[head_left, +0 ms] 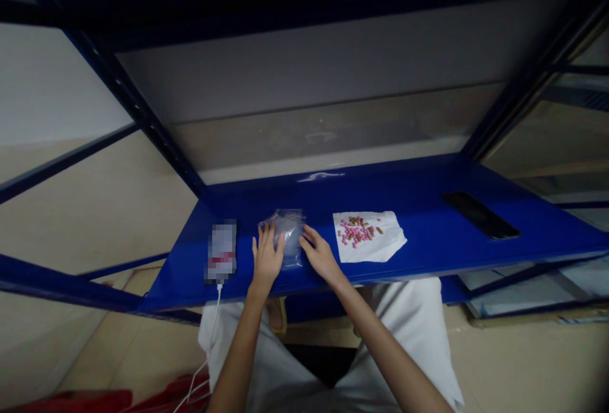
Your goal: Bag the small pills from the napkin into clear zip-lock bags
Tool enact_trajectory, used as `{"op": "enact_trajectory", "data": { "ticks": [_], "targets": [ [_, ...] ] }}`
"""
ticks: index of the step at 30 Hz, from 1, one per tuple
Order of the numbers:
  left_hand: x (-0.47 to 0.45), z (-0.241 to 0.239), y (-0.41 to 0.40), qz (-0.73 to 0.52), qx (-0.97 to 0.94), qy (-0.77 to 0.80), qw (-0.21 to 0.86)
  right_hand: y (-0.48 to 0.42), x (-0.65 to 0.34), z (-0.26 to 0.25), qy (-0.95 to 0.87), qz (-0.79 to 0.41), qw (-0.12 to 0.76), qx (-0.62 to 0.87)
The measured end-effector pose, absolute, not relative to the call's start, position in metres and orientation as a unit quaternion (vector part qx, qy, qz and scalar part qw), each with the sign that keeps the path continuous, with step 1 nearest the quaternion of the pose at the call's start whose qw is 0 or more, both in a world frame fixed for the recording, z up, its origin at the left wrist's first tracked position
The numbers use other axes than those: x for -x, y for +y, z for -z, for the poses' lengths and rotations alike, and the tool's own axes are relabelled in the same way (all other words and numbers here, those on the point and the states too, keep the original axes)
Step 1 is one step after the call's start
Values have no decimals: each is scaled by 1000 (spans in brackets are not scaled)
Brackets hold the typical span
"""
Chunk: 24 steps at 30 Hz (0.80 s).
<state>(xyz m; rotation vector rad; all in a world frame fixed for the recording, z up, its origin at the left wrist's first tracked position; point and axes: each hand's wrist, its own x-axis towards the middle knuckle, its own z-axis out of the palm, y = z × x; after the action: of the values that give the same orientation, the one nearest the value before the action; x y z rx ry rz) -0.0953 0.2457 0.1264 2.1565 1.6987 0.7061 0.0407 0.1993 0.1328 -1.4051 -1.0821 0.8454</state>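
Sitting at blue metal shelf [413, 188], both hands over clear plastic bag [291, 235] lying near front edge, left of middle; possibly more than one layer, cannot tell. Left hand [269, 261] palm down on left part of bag, fingers extended and slightly apart, thumb towards middle; pressing flat rather than gripping, by the look. Right hand [321, 257] at right edge of bag, fingers loosely bent, thumb a little apart from forefinger; cannot tell whether pinching the plastic or only touching. Just right of right hand, white paper sheet [375, 251], creased, with loose pile of pink pills [354, 235] and brownish capsules [379, 230] on left half. Left of left hand, phone [221, 251] with blurred-out screen, plugged into white cable [216, 311]. Far right, dark phone [480, 213] lying flat, well apart from paper. Below shelf edge, pale trousers [413, 318].
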Motion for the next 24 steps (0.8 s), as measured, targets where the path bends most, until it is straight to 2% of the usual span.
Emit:
{"op": "enact_trajectory", "data": {
  "ticks": [9, 15, 17, 19, 22, 24],
  "targets": [
    [95, -134, 240, -331, -718, 598, 129, 192, -49, -126, -444, -373, 586, 566],
    [98, -146, 227, -460, -673, 565, 128, 175, -66, -127, -394, -464, 629, 484],
    [92, -152, 218, -520, -634, 540, 188, 172, -67, -131, -394, -477, 635, 462],
    [83, -159, 207, -555, -581, 519, 290, 170, -68, -135, -391, -479, 645, 449],
    [65, -168, 191, -537, -534, 487, 436, 166, -69, -139, -391, -474, 653, 444],
    [56, -172, 183, -502, -536, 473, 486, 161, -70, -140, -392, -464, 645, 463]
  ]
}}
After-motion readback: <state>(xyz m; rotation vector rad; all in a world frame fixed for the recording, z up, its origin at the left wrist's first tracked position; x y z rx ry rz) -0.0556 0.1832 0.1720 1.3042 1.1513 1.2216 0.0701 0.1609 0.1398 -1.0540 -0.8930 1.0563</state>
